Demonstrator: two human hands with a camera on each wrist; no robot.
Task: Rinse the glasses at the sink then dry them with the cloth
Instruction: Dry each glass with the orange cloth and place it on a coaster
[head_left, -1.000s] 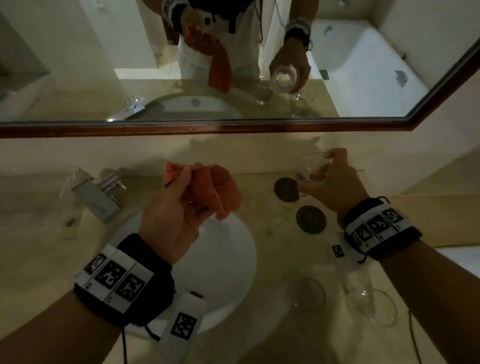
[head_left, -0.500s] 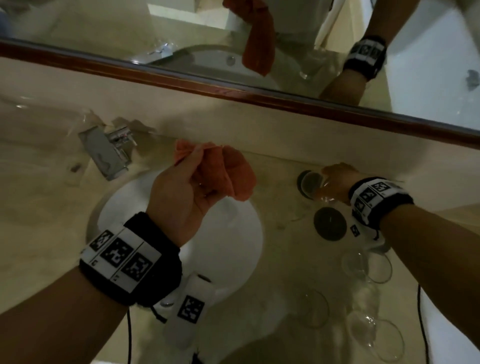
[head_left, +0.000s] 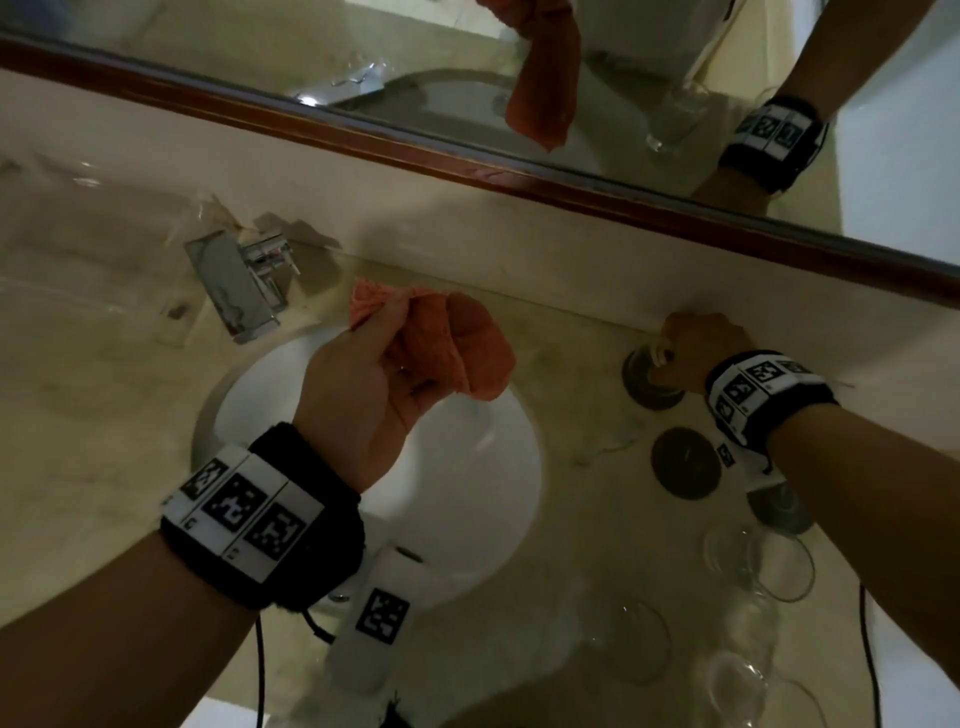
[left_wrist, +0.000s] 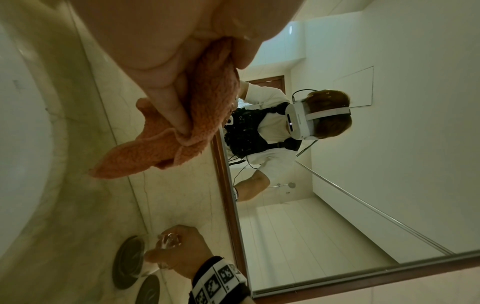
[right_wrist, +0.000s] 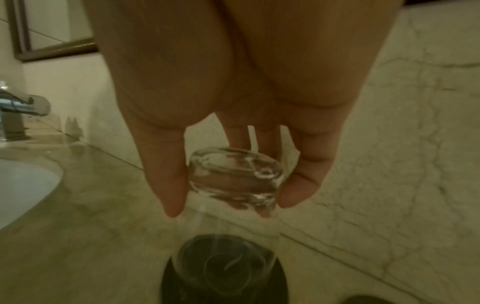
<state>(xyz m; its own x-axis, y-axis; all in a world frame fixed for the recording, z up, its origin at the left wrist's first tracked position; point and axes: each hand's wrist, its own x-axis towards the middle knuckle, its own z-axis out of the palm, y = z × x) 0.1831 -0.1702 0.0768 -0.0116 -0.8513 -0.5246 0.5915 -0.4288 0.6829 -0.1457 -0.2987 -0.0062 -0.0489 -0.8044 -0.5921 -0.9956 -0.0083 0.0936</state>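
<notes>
Two hands were busy: the right hand (head_left: 698, 348) pinched an upturned tumbler (right_wrist: 233, 179) by its thick base, axis upright, mouth down over a dark coaster (right_wrist: 223, 273) by the back wall. The left hand (head_left: 363, 384) clutched the orange cloth (head_left: 457, 343) above the sink (head_left: 498, 483). Marble counter (head_left: 104, 395), mirrored bathroom.
</notes>
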